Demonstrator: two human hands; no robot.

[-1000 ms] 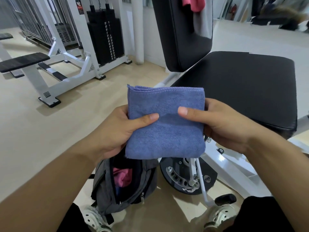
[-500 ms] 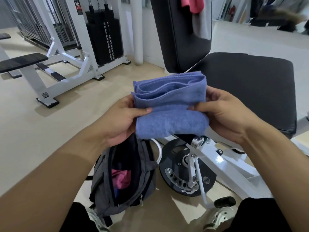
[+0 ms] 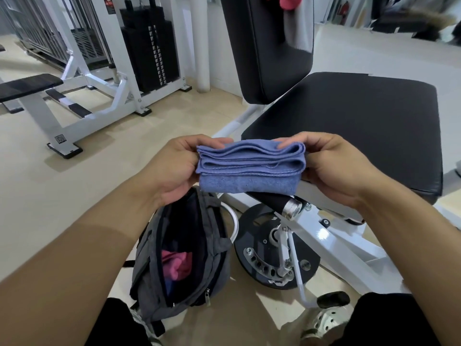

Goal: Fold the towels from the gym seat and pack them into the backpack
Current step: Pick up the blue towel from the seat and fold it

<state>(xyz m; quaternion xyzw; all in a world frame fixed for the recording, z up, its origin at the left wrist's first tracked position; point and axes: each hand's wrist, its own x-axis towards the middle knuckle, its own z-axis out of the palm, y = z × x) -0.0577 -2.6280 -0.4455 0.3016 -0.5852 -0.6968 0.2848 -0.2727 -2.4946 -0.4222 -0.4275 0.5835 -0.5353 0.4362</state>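
Note:
A blue towel, folded into a thick flat stack, is held level in front of me. My left hand grips its left end and my right hand grips its right end, fingers on top. Below it on the floor stands a grey backpack, unzipped, with a pink towel inside. The black gym seat lies just beyond the towel. On its upright backrest hang a pink towel and a grey towel.
The seat's white frame and a black round pivot plate stand right of the backpack. A padded roller with a chrome end sticks out under the towel. A white weight machine and bench stand left. My shoes are at the bottom.
The towel went from an upright flat rectangle to folded once more and turned level. Both hands shifted to its ends and rose slightly.

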